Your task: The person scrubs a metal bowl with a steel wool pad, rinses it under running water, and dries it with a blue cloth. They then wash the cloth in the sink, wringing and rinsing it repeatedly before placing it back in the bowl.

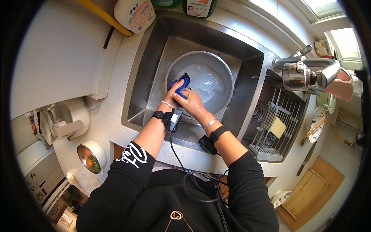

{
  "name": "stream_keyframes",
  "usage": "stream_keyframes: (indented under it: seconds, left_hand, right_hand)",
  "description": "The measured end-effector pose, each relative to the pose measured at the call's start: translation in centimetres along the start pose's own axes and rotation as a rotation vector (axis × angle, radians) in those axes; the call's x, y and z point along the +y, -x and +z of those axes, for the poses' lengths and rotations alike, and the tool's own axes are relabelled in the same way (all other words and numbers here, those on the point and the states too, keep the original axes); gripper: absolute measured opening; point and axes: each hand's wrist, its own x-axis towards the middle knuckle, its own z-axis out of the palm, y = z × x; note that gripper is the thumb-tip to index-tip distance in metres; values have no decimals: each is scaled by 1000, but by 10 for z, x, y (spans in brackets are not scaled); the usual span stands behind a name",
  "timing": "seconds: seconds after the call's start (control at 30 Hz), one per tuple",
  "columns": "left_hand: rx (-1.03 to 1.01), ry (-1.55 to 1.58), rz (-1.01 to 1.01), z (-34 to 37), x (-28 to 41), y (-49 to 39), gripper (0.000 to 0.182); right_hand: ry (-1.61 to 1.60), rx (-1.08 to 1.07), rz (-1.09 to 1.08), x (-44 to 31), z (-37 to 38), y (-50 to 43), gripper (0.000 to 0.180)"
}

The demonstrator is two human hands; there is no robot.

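Note:
A round metal basin (227, 100) holding soapy water stands in the large steel sink (246, 62). Over its left side, my left hand (171, 94) is closed around a wet, dark blue cloth (183, 84). My right hand (189, 100) grips the lower part of the same cloth, its thumb pressed against it. Both hands are close together, near the basin's lower left rim. The folds of the cloth inside my palms are hidden.
Right of the basin are a tap (313, 62) and a smaller sink with a metal rack (282, 110) and a yellow sponge (278, 127). Detergent bottles (136, 14) stand behind. At left is a pot with eggs (98, 150). A black cable (174, 145) hangs from my left wrist.

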Motion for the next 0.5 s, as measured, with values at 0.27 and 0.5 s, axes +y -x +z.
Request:
stream_keyframes:
  seconds: [0.27, 0.5]
  left_hand:
    - [68, 68, 146, 31, -15, 11, 36]
    - [22, -200, 204, 33, -2, 38, 69]
  right_hand:
    - [299, 252, 163, -8, -37, -22, 44]
    - [577, 460, 318, 41, -69, -51, 42]
